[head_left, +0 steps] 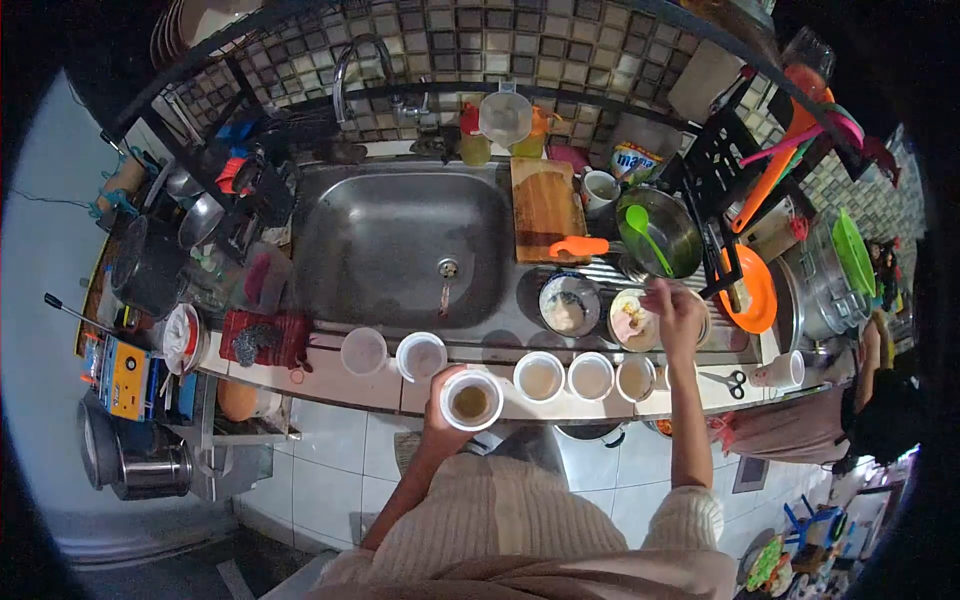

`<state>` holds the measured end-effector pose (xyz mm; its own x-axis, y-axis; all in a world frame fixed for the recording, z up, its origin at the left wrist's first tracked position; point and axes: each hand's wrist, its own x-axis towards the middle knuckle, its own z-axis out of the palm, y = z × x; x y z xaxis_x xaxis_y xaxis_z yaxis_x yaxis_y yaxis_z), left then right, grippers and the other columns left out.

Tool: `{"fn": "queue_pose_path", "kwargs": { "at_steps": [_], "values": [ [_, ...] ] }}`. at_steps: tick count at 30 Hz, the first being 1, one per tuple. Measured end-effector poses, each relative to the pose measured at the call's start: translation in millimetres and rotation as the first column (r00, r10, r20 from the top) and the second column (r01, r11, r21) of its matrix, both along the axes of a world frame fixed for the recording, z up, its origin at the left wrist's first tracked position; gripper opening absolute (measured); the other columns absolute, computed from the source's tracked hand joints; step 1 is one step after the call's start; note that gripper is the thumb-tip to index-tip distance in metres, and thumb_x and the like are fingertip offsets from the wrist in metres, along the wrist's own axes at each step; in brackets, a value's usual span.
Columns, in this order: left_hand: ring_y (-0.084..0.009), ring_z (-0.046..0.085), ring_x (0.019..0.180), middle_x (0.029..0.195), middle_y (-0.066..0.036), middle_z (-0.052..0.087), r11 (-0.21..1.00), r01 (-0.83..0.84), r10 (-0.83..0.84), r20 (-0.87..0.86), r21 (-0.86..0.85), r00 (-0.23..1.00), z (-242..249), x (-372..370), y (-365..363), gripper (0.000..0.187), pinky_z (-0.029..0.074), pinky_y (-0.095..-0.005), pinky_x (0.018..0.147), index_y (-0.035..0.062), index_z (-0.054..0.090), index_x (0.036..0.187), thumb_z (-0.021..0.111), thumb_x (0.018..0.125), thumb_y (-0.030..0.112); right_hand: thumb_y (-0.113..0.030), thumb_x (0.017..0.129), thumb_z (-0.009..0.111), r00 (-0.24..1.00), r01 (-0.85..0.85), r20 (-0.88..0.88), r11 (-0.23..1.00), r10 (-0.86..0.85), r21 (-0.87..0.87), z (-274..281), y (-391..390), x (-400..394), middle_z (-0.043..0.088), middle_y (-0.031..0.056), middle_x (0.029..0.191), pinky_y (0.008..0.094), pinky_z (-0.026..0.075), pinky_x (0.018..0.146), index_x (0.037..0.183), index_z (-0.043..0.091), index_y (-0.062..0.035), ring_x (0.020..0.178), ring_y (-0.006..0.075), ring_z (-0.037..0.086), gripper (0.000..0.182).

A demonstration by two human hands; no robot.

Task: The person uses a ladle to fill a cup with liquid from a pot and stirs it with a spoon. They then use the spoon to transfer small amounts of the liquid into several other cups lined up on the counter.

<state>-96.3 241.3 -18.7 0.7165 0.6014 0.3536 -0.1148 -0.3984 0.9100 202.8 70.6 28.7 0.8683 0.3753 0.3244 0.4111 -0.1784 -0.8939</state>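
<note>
My left hand is wrapped round a white cup with a brownish layer at the bottom, held in front of the counter edge. Over the right side of a bowl with pale and yellowish food in it, my right hand has its fingers drawn together; whatever they pinch is too small to make out. Left of that bowl stands a second bowl with whitish contents. Along the counter edge are a white cup, a translucent cup and several cups with a pale filling.
A steel sink lies left of a wooden cutting board. Behind the bowls, a pot holds a green spoon. Scissors, an orange plate and another person are at the right.
</note>
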Motion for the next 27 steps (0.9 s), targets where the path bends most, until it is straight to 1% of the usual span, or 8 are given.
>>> {"fn": "queue_pose_path", "kwargs": {
  "at_steps": [2,4,5,9,16,19,24,27],
  "values": [
    [-0.0217,0.053,0.101,0.109,-0.012,0.05,0.999,-0.007,0.007,-0.009,-0.039,1.0,-2.8,-2.2,1.1,0.075,0.042,-0.0332,0.087,0.0015,0.037,0.117,0.08,0.056,0.007,-0.018,0.086,0.054,0.999,0.011,0.046,1.0,-0.011,-0.001,-7.4,9.7,7.1,0.063,0.0097,0.067,0.0239,0.046,0.05,0.089,0.06,0.0052,0.057,0.0135,0.062,0.024],
    [-0.0212,0.052,0.101,0.11,-0.012,0.05,0.999,-0.009,0.009,0.004,-0.035,1.0,-5.8,-4.6,1.3,0.075,0.042,-0.0331,0.087,0.0011,0.037,0.117,0.08,0.055,0.008,-0.017,0.085,0.054,0.987,-0.024,0.15,0.968,0.063,-0.251,1.2,19.2,2.1,0.064,0.011,0.065,0.0247,0.047,0.052,0.086,0.06,0.0031,0.057,0.015,0.063,0.021],
    [-0.021,0.052,0.101,0.11,-0.012,0.05,0.999,-0.014,0.014,0.007,-0.036,1.0,-6.2,-5.3,1.2,0.076,0.042,-0.0329,0.087,0.001,0.037,0.117,0.08,0.055,0.008,-0.017,0.084,0.054,0.971,-0.057,0.213,0.972,0.106,-0.226,-12.6,20.8,9.5,0.063,0.0103,0.062,0.0255,0.048,0.052,0.085,0.06,0.0013,0.057,0.015,0.064,0.02],
    [-0.021,0.053,0.1,0.11,-0.012,0.05,0.999,-0.036,0.036,0.003,0.002,0.999,-8.0,-4.2,4.1,0.075,0.043,-0.0326,0.086,0.0004,0.038,0.116,0.081,0.054,0.009,-0.018,0.085,0.054,0.967,-0.118,0.184,0.951,0.175,-0.284,-10.0,26.0,8.6,0.063,0.0102,0.061,0.0267,0.048,0.052,0.085,0.06,0.0012,0.057,0.017,0.064,0.02],
    [-0.0212,0.053,0.099,0.109,-0.012,0.051,0.998,-0.057,0.056,-0.024,-0.019,0.998,-6.1,-4.6,4.3,0.074,0.043,-0.033,0.086,0.0018,0.039,0.115,0.081,0.055,0.008,-0.013,0.086,0.053,0.976,-0.136,0.119,0.94,0.181,-0.314,-9.2,22.7,16.8,0.063,0.011,0.068,0.024,0.051,0.053,0.084,0.059,0.0061,0.06,0.014,0.063,0.02],
    [-0.0206,0.052,0.098,0.106,-0.011,0.049,0.997,-0.056,0.059,-0.076,0.046,0.995,-1.8,-2.8,5.6,0.077,0.042,-0.0334,0.086,0.0012,0.035,0.115,0.082,0.054,0.007,-0.013,0.086,0.052,0.981,-0.137,0.098,0.958,0.166,-0.251,-23.0,21.6,25.8,0.063,0.0115,0.068,0.0247,0.051,0.053,0.084,0.058,0.007,0.059,0.0145,0.063,0.021],
    [-0.0218,0.053,0.099,0.108,-0.012,0.051,0.998,-0.043,0.044,0.012,-0.047,0.999,-9.7,-3.0,7.7,0.073,0.043,-0.0336,0.086,0.0022,0.04,0.114,0.081,0.055,0.008,-0.015,0.088,0.05,0.994,-0.11,-0.014,0.976,0.109,-0.189,-23.4,24.3,30.6,0.062,0.0112,0.066,0.0256,0.052,0.053,0.084,0.057,0.0079,0.059,0.0154,0.063,0.024],
    [-0.0218,0.053,0.099,0.108,-0.012,0.051,0.999,-0.047,0.047,0.009,0.028,0.999,-8.6,-2.6,9.0,0.073,0.043,-0.0335,0.086,0.002,0.039,0.115,0.081,0.055,0.008,-0.016,0.088,0.05,0.991,-0.134,-0.035,0.978,0.13,-0.158,-28.0,24.9,36.8,0.062,0.0121,0.066,0.0261,0.053,0.054,0.085,0.057,0.008,0.058,0.0161,0.063,0.025]
  ]
}}
